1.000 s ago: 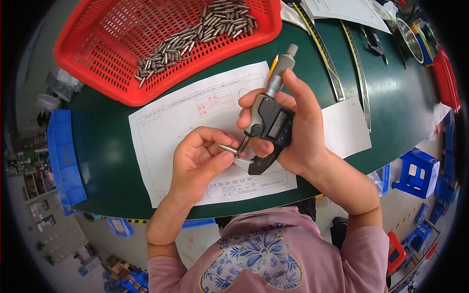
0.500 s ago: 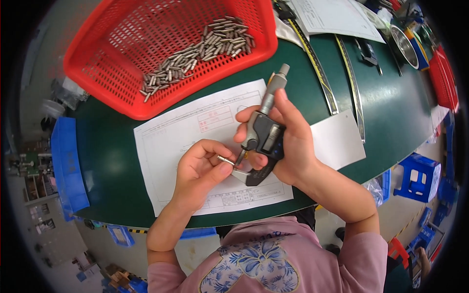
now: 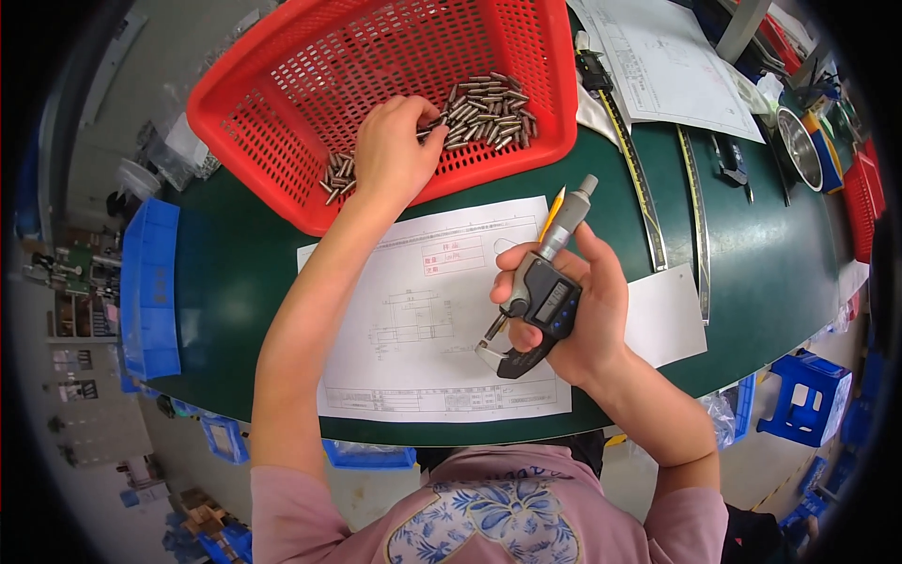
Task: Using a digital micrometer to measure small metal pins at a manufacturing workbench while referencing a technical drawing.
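Worn: dusty-pink short-sleeved shirt, printed front, bare forearms and hands.
Left sleeve and right sleeve plain pink, loosely cut. Chest print: large bow-like shape, blue floral pattern on white, thin yellowish outline; lower part cut off by frame edge. Dark blue lettering along the print's top, foreshortened. Dark cloth shows beside the shirt, garment type unclear.

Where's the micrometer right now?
In the head view, the micrometer is right of centre, held in the right hand over the drawing sheet's right side.
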